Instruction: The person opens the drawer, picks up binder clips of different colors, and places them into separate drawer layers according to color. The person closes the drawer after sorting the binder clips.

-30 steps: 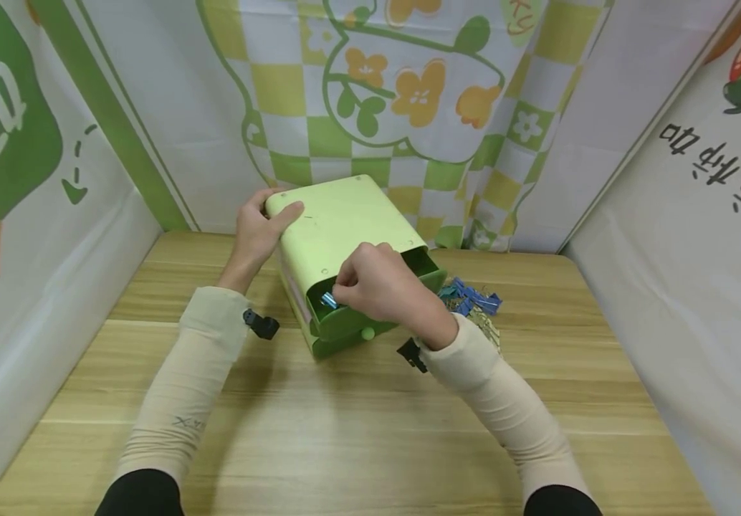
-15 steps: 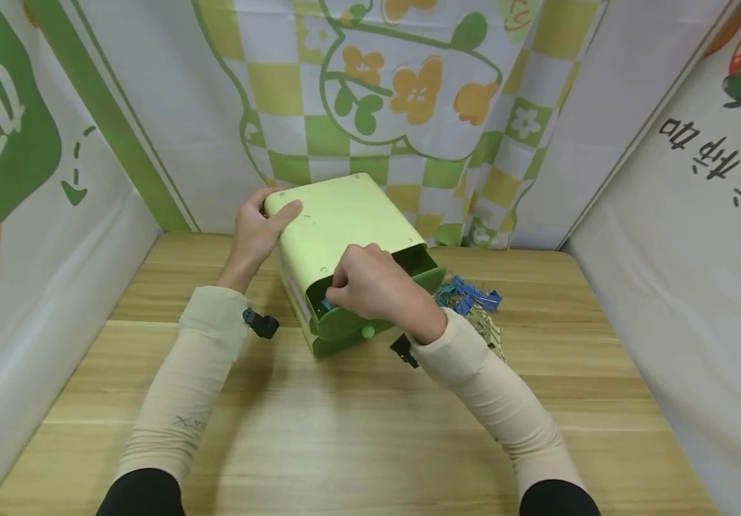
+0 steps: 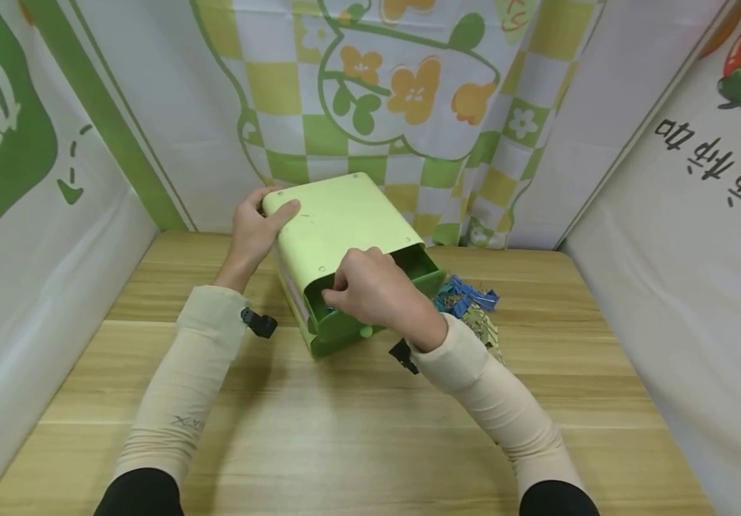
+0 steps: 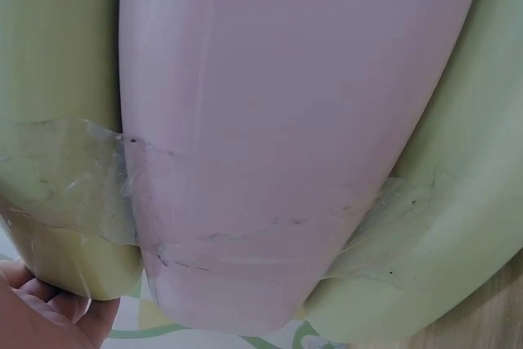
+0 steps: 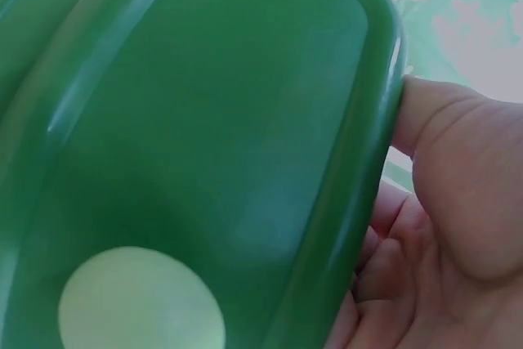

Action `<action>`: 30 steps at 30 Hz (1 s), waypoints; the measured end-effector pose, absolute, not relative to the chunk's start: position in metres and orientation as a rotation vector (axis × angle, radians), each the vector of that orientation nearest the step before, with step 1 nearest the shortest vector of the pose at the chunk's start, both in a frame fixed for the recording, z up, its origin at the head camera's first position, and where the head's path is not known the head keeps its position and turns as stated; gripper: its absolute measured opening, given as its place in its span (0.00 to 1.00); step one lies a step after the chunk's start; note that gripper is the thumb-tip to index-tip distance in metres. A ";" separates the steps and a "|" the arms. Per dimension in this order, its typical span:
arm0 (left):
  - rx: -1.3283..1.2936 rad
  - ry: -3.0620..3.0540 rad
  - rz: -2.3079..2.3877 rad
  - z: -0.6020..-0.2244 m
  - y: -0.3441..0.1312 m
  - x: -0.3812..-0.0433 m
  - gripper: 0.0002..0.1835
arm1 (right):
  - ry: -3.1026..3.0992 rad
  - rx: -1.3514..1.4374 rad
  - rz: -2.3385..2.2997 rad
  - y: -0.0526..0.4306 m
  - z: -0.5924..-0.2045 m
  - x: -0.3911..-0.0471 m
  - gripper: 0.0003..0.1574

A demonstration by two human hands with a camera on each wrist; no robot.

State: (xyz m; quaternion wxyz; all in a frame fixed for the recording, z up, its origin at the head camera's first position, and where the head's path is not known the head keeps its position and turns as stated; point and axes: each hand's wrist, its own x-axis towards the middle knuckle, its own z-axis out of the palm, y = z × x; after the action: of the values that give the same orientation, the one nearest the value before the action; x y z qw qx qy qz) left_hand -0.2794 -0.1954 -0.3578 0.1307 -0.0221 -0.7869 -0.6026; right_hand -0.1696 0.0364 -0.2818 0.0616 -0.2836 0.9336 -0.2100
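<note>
A light-green drawer box (image 3: 345, 222) stands at an angle on the table, its dark-green upper drawer (image 3: 425, 276) pulled partly out. My left hand (image 3: 256, 231) grips the box's back left corner, thumb on top and fingers behind. In the left wrist view its fingers (image 4: 61, 316) curl under the box's edge, beside a pink side panel (image 4: 270, 120) with clear tape. My right hand (image 3: 373, 287) reaches over the drawer front with fingers curled down inside. A bit of a small shiny blue piece (image 3: 331, 309) shows at its thumb; the fingertips are mostly hidden behind the drawer front (image 5: 221, 112).
Right of the box lies a pile of blue and teal strips (image 3: 470, 295) with gold-coloured pieces (image 3: 483, 326) in front of it. A patterned curtain (image 3: 403, 129) hangs behind the wooden table (image 3: 345, 430). A round pale knob (image 5: 139, 304) sticks out from the drawer front.
My right hand has moved down and slightly left into the drawer, taking the blue piece mostly out of sight. The left hand keeps its grip on the box.
</note>
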 end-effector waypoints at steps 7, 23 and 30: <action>-0.068 -2.254 -1.749 -0.354 -0.196 -0.280 0.35 | 2.831 -0.905 -0.673 0.039 -0.277 -0.166 0.30; -0.072 -2.256 -1.775 -0.357 -0.195 -0.281 0.34 | 2.912 -0.886 -0.895 0.090 -0.246 -0.136 0.07; -0.069 -2.253 -1.770 -0.357 -0.194 -0.281 0.34 | 2.874 -0.877 -0.884 0.113 -0.248 -0.121 0.05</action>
State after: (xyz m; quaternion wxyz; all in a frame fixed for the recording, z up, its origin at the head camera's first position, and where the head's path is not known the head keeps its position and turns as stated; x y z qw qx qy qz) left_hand -0.2806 -0.1944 -0.3572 0.1375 -0.0240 -0.7786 -0.6117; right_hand -0.1214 0.1134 -0.2478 0.0048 -0.2800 0.9176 -0.2822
